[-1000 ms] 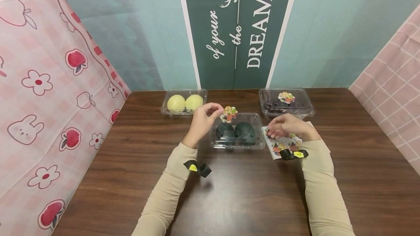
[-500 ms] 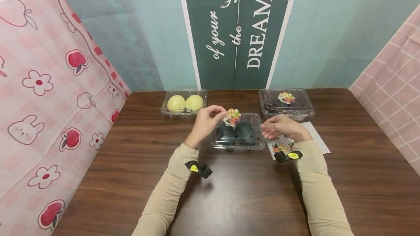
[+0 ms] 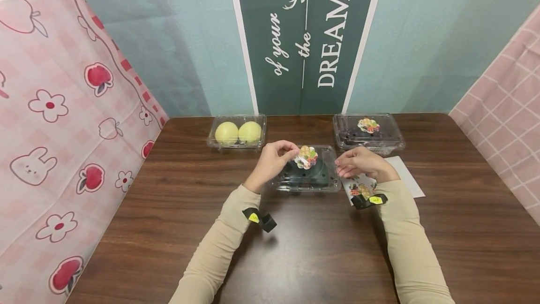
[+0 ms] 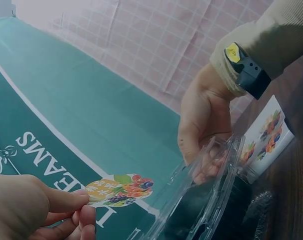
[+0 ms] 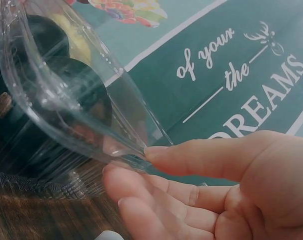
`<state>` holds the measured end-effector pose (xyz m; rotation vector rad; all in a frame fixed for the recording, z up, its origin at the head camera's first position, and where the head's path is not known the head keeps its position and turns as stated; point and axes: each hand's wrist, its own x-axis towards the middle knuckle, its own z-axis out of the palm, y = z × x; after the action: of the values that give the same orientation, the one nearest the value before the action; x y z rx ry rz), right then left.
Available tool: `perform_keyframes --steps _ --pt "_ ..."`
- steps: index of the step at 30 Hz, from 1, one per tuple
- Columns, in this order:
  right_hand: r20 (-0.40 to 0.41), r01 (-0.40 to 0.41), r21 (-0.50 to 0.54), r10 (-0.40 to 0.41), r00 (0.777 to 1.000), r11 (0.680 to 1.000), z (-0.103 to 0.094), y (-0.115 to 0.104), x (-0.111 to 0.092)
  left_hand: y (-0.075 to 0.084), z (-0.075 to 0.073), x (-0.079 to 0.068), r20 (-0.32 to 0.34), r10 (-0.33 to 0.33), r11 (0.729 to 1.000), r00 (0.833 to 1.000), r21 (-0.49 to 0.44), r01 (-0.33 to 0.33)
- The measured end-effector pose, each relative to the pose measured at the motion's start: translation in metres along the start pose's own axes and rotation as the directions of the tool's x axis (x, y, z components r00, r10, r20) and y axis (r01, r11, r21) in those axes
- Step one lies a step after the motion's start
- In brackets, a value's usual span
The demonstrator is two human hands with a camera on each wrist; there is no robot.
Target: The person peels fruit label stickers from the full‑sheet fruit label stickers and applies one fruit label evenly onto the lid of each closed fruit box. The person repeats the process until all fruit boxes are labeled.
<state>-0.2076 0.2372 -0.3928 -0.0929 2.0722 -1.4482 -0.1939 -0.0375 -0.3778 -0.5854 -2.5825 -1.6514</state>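
Note:
My left hand (image 3: 272, 164) pinches a scalloped sticker (image 3: 306, 157) printed with colourful fruit between thumb and fingers. The sticker is held over a clear plastic clamshell box (image 3: 333, 179) in the middle of the table. Two dark green round fruits (image 5: 66, 95) lie inside this box, partly hidden by the sticker and left hand in the head view. At the box's right end, my right hand (image 3: 366, 163) pinches its rim, thumb above and fingers below, as the right wrist view shows. Under the right hand lies a white sheet of fruit stickers (image 4: 266, 135), partly covered by the hand.
At the back left is a clear box with two pale yellow-green round fruits (image 3: 238, 133). Another clear box (image 3: 390, 135) with dark contents stands at the back right, bearing a similar fruit sticker (image 3: 369, 125). Printed cloths surround the brown wooden table (image 3: 295, 257) on three sides.
My left hand has moved right and nearer with the sticker, bringing it over the middle box. My right hand has shifted left from above the sticker sheet to the box's right end.

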Motion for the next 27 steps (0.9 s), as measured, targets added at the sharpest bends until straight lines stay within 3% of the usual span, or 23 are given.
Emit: perform_keyframes --steps 18,27 --pt "-0.001 0.010 0.012 -0.010 1.000 1.000 0.0010 0.0000 0.0001 -0.0046 0.0001 0.0021 0.035 -0.038 0.999 0.999 0.011 0.037" --pt "0.005 0.013 0.017 -0.013 1.000 1.000 0.0001 0.0007 0.0001 -0.0082 0.0017 0.0020 0.025 0.001 0.996 1.000 0.084 -0.003"
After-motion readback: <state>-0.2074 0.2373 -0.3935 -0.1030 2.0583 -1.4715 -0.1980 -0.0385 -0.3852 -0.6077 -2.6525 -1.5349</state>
